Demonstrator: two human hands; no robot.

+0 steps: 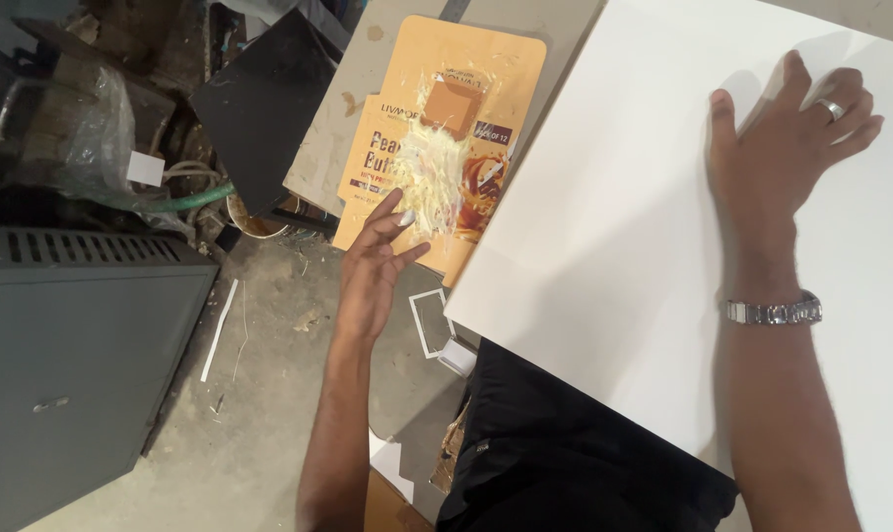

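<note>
Right hand lies spread flat on the white board; left hand, fingers loosely spread, hovers at the orange carton's edge, holding nothing.

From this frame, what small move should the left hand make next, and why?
Probably dip the fingertips into the pale glue on the orange carton. The left hand hovers open at its edge, while the right hand lies flat on the white board, holding it down.
</note>
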